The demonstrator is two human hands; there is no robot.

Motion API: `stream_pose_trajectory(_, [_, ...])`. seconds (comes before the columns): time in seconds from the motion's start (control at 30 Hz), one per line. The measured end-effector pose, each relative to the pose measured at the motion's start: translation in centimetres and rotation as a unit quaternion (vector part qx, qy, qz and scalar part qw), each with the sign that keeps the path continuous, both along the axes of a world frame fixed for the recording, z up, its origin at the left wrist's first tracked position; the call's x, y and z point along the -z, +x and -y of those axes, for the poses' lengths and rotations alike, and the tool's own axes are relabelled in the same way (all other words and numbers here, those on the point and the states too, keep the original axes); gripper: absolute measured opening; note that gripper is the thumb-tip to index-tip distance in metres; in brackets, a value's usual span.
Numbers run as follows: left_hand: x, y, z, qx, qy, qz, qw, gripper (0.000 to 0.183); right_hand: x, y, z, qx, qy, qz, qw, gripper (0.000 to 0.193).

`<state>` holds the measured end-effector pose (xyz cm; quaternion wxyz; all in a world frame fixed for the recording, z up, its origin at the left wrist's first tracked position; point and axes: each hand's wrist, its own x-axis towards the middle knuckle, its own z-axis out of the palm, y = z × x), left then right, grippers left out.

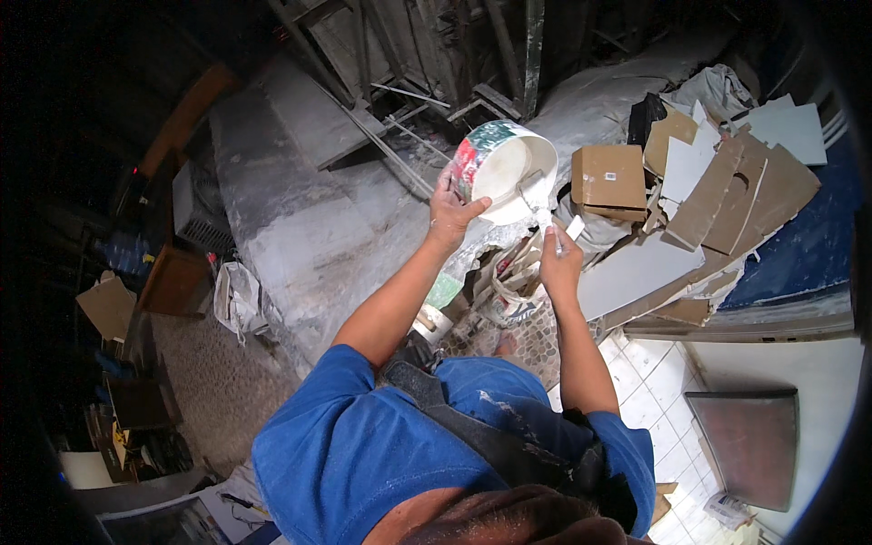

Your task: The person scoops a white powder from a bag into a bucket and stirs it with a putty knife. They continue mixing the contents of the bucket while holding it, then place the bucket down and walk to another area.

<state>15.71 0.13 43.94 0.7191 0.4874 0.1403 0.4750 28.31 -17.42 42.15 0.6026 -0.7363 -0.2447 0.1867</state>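
Note:
A round white bucket (543, 154) with a green and red printed side is tipped so that its mouth faces me. My left hand (451, 213) grips its left side, thumb at the rim and fingers behind the wall. Closed round the handle of a scraper-like tool is my right hand (560, 261). The tool (537, 195) is smeared with white paste, and its head reaches into the bucket's mouth at the lower right. Its exact shape is hard to make out under the white. Pale residue coats the inside of the bucket.
Below the hands stands an open sack or bin (518, 295) of scraps. A cardboard box (610, 177) and broken board pieces (727, 204) are piled at right. A dusty grey sheet (300, 218) spreads at left. Metal frames (445, 54) stand behind. White floor tiles (649, 368) lie lower right.

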Motion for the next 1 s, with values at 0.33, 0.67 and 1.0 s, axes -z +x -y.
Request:
stream_pose_trajectory(0.33, [-1.5,-0.7,-0.9,-0.019,-0.074,0.024,0.997,0.086,-0.4,1.7,2.2,-0.098,0.026,0.198,0.975,0.036])
stream_pose_trajectory(0.67, [-0.6,-2.8,-2.9,-0.036,-0.217,-0.039,0.975,0.083,0.9,2.1,6.8,-0.249,-0.105,0.269,0.924,0.043])
stream_pose_trajectory(1.0, [-0.7,-0.8,-2.4,-0.051,-0.187,-0.003,0.981,0.083,6.1,-1.1,1.8,-0.206,0.153,-0.422,0.869,0.037])
